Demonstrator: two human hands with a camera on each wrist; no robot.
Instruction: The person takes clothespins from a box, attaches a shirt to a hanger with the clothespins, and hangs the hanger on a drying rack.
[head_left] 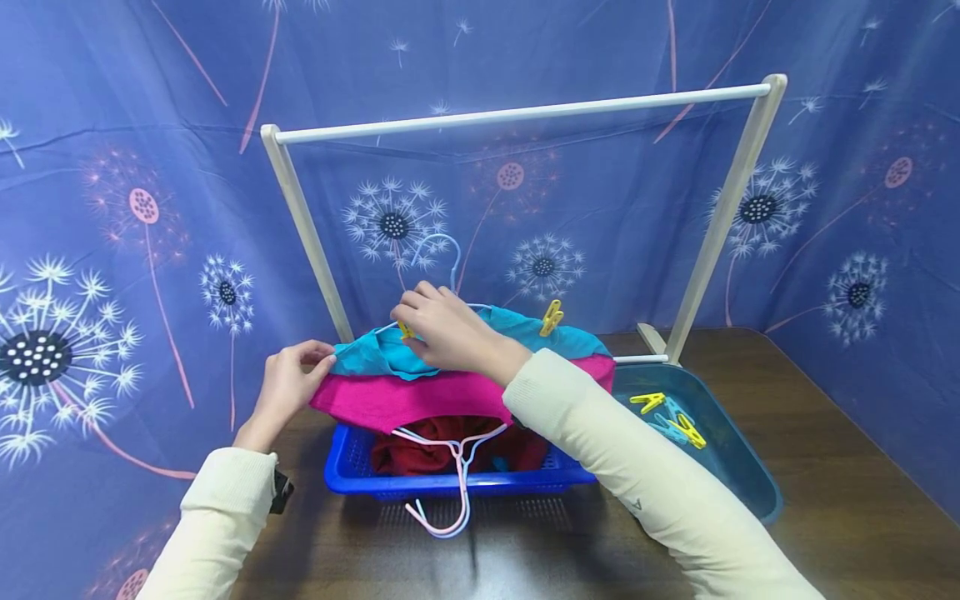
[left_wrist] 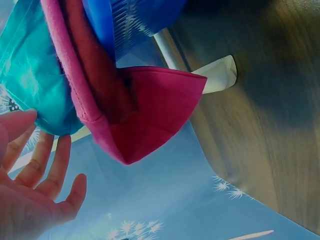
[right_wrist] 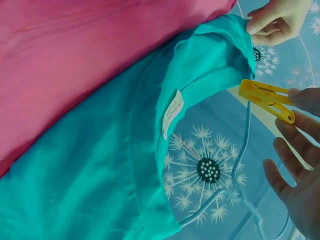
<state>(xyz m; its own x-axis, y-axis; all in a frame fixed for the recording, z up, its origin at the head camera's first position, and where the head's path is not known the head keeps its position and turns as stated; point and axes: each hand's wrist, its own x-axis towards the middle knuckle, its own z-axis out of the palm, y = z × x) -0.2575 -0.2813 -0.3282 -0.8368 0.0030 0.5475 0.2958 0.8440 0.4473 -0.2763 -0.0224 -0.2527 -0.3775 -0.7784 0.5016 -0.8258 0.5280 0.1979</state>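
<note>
A turquoise short garment [head_left: 375, 357] with a white label [right_wrist: 173, 114] at its neckline hangs on a light-blue hanger [head_left: 455, 258]. At its left shoulder end, my left hand [head_left: 288, 382] pinches the cloth between thumb and fingers. My right hand [head_left: 457, 332] pinches a yellow clothespin [right_wrist: 265, 97], whose tip is at the shoulder edge by the hanger's arm. Another yellow clothespin [head_left: 552, 318] is clipped on the garment's right shoulder. Beneath lies a magenta garment [head_left: 397, 400], with pink and blue hanger hooks [head_left: 459, 500] pointing toward me.
The blue basket [head_left: 348, 479] below holds dark red cloth [head_left: 442, 450]. On the right, a dark teal tray [head_left: 750, 467] carries several yellow and blue clothespins [head_left: 675, 421]. A wooden rack with a white rail [head_left: 525, 112] stands behind, on the brown table [head_left: 847, 442].
</note>
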